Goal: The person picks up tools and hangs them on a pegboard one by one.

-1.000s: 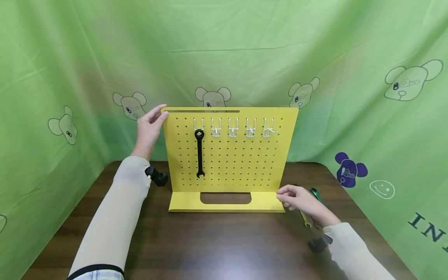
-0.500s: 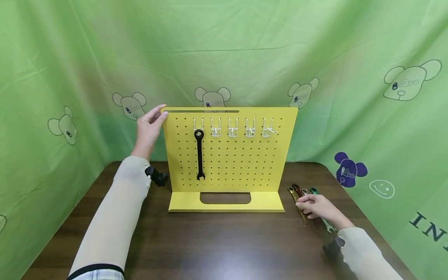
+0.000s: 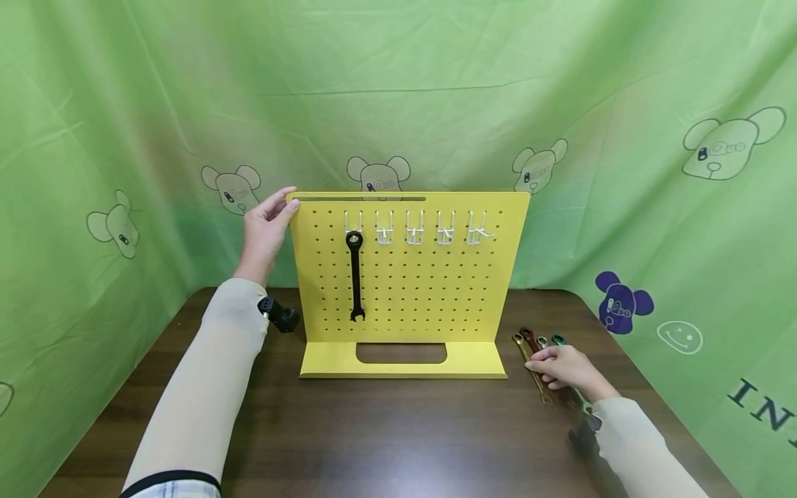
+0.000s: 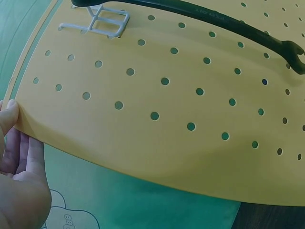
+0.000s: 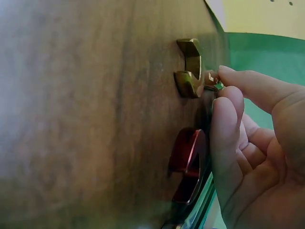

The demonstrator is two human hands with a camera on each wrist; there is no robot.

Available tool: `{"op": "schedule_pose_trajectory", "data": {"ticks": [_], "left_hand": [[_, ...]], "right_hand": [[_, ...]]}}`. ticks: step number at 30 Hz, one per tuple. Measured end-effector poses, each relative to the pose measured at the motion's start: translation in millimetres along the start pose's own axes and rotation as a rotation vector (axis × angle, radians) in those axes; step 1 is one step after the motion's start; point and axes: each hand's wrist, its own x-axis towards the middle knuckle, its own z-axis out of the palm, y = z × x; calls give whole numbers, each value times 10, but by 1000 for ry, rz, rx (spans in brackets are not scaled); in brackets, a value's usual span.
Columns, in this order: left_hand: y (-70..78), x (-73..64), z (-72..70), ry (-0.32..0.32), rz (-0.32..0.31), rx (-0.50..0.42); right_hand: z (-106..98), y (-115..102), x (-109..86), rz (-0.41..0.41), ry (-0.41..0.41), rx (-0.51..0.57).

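My left hand [image 3: 264, 228] grips the upper left corner of a yellow pegboard [image 3: 436, 290], thumb in front and fingers behind. From the leftmost white hook a black combination wrench [image 3: 355, 277] hangs, its open end down. On the table at the right, my right hand [image 3: 569, 370] pinches a gold wrench [image 3: 521, 349] at its shaft between thumb and fingertips. The gold wrench's open jaw faces the camera in the right wrist view, where a red wrench [image 5: 188, 155] lies beside it. Part of the gold shaft is hidden behind the fingers.
Several white hooks [image 3: 414, 232] to the right of the black wrench bear nothing. Beside the gold wrench lie a silver wrench [image 3: 542, 341] and a green wrench [image 3: 558, 339], partly covered by the right hand. A green curtain [image 3: 398, 90] surrounds the brown table [image 3: 398, 436].
My right hand has moved right, from the pegboard's right foot to the wrenches, and now pinches the gold wrench. The left hand stays on the corner.
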Motion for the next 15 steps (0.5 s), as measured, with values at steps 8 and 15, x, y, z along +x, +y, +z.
{"op": "schedule_pose_trajectory", "data": {"ticks": [8,15], "left_hand": [[-17,5,-10,1,-1,-33],[-12,3,-1,-1,13,-5]], "right_hand": [[23,-27,30,28,28,-92],[23,-15,58,56,32,-96]]}}
